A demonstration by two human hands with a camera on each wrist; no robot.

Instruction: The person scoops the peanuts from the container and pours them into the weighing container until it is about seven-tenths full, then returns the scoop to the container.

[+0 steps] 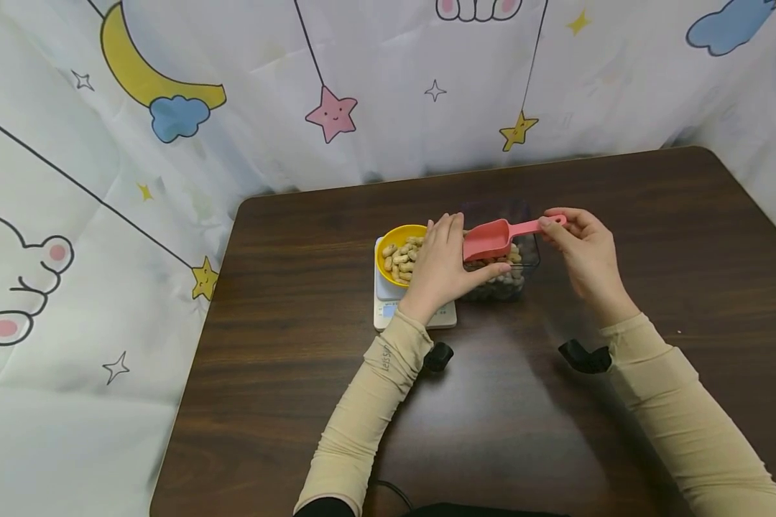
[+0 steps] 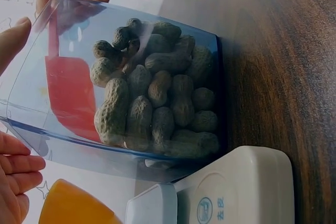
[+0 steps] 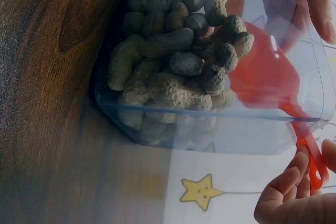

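My right hand (image 1: 585, 248) pinches the handle end of a red scoop (image 1: 488, 240). The scoop's blade reaches into a clear plastic box (image 2: 181, 22) over unshelled peanuts (image 3: 173, 85). In the head view my left hand (image 1: 441, 264) lies between the box and a yellow bowl (image 1: 381, 260), fingers extended and thumb across the box's near side. From the left wrist, those fingers (image 2: 18, 174) look straight beside the box wall; whether they touch it I cannot tell. More peanuts (image 1: 401, 262) fill the bowl, which sits on a white kitchen scale (image 1: 445, 317), partly hidden by the left hand.
Everything stands on a dark brown wooden table (image 1: 284, 287). Behind it hangs a white curtain (image 1: 388, 57) with printed stars and clouds. Black wrist devices (image 1: 585, 357) sit below both hands. A dark cable (image 1: 394, 492) shows at the near edge.
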